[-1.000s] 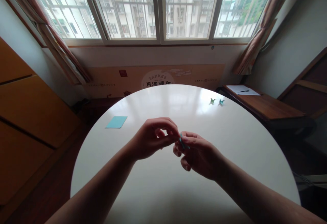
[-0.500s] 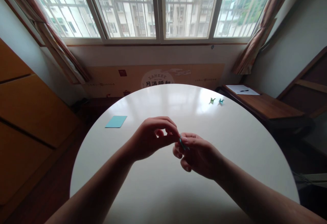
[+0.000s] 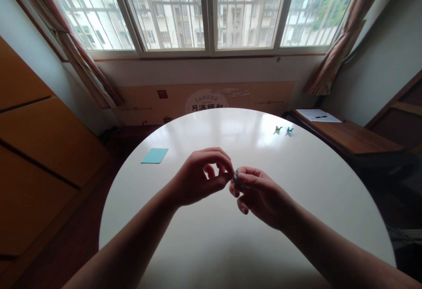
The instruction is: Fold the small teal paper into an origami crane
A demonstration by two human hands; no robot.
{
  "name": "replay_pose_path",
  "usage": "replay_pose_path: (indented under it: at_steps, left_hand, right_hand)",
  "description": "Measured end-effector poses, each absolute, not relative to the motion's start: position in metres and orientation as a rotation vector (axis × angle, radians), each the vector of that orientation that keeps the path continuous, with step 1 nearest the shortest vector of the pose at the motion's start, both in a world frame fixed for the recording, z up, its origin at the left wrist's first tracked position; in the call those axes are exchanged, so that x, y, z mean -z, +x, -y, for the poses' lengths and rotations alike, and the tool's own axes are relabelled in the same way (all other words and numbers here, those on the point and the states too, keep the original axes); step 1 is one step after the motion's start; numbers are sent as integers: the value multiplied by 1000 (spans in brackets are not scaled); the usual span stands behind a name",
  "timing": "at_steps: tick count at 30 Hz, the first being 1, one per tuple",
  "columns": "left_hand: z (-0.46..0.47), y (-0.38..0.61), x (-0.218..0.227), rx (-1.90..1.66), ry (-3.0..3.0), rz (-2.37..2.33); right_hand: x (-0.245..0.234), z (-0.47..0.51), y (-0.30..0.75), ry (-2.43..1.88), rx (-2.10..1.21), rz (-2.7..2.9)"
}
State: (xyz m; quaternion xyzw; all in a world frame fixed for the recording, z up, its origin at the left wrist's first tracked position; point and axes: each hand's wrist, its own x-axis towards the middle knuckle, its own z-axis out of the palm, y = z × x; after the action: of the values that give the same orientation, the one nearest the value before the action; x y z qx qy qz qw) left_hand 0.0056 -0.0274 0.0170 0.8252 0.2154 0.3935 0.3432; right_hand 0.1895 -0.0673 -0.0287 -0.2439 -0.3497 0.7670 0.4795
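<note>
A small folded piece of teal paper (image 3: 238,181) is held above the middle of the table, mostly covered by fingers. My right hand (image 3: 259,192) pinches it between thumb and fingers, with the lower fingers curled loosely beneath. My left hand (image 3: 206,175) comes in from the other side, thumb and fingertip pinched together at the paper's left end. The paper's exact folded shape is too small and hidden to make out.
The round white table (image 3: 204,245) fills the middle. A teal paper square (image 3: 154,155) lies at its left. Two small folded paper birds, one green (image 3: 278,129) and one blue (image 3: 289,131), stand at the back right. Beyond, a wooden surface holds a paper sheet (image 3: 318,115) and a pen.
The whole view has shifted slightly, so the table and items appear a little farther right. Both hands keep their pinch on the folded paper, with the right hand slightly higher in view.
</note>
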Motion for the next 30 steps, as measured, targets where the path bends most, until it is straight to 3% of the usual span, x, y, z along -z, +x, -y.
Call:
replay_pose_path:
  at_steps: [30]
  left_hand:
    - [42, 12, -15, -1601, 2873, -529]
  right_hand:
    - [25, 73, 185, -705, -1370, 937]
